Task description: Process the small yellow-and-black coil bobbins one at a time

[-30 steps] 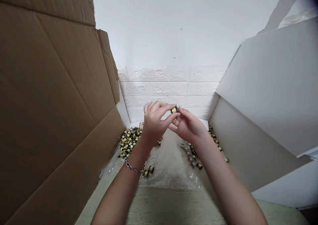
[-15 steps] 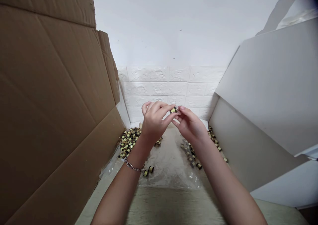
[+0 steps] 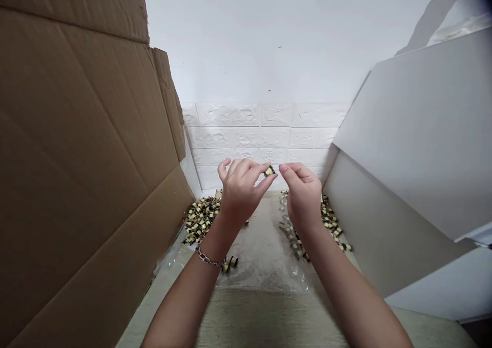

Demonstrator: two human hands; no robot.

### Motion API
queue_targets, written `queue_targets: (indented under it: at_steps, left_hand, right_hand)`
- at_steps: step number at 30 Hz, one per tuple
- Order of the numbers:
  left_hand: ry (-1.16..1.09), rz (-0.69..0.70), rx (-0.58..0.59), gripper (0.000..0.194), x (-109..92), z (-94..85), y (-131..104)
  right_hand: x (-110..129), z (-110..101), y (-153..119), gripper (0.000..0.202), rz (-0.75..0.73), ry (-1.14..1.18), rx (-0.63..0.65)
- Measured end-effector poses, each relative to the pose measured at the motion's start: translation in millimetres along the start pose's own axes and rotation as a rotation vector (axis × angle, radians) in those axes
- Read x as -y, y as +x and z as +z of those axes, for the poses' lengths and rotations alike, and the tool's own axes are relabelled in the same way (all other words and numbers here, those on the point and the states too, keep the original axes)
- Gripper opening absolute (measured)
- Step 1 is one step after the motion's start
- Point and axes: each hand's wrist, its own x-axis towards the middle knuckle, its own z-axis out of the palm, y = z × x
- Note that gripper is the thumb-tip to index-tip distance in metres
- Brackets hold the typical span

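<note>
Between the thumb and forefinger of my left hand (image 3: 243,186) is a small transformer coil (image 3: 269,171), yellow in the middle with black ends and thin pins. The other fingers of that hand are raised and loosely curled. My right hand (image 3: 303,194) is closed in a pinch just right of the coil, its fingertips near the pins. Whether a fine wire lies in that pinch is too small to tell. Both hands are raised above a clear plastic bag (image 3: 263,250) lying on the table.
A heap of similar coils (image 3: 202,217) lies at the left, and another pile (image 3: 332,220) at the right. Two loose coils (image 3: 229,264) rest on the bag near my left wrist. A tall cardboard sheet (image 3: 88,148) walls the left; white panels (image 3: 415,132) stand at right.
My right hand has turned and its fingers have curled into a tighter pinch, slightly apart from the coil. The coil has tilted a little in my left hand, which has barely moved.
</note>
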Motion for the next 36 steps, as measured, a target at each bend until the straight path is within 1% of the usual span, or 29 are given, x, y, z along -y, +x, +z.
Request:
queue_targets:
  at_steps: [6,8,11,15,19,23,28,32,36]
  left_hand:
    - [0.031,0.027,0.011,0.012,-2,-0.8,-1]
    - [0.029,0.024,0.016,0.012,-1,-0.7,-1]
    - [0.016,0.020,0.010,0.011,0,-0.7,-1]
    - [-0.002,0.003,-0.011,0.012,0,-1.0,-1]
    - [-0.001,-0.014,-0.022,0.014,0,-1.7,0]
    - [0.002,-0.015,-0.030,0.015,0,-1.5,0]
    - [0.007,-0.004,-0.033,0.014,-1,0.0,-1]
    - [0.006,0.008,-0.032,0.014,-2,1.1,-1]
    - [0.007,0.011,-0.032,0.014,-2,1.6,-1]
  right_hand:
    - [-3,1,6,0.014,0.179,0.217,-0.062]
    - [-2,-1,7,0.013,0.202,0.255,-0.086]
    - [1,-4,10,0.014,0.195,0.260,-0.092]
    - [2,-6,13,0.014,0.176,0.230,-0.045]
    - [1,-5,13,0.017,0.198,0.173,0.064]
    - [2,-5,11,0.013,0.189,0.140,0.136]
    - [5,-7,12,0.008,0.187,0.135,0.173]
    - [6,-8,13,0.008,0.185,0.116,0.181]
    - [7,-8,12,0.009,0.152,0.106,0.194]
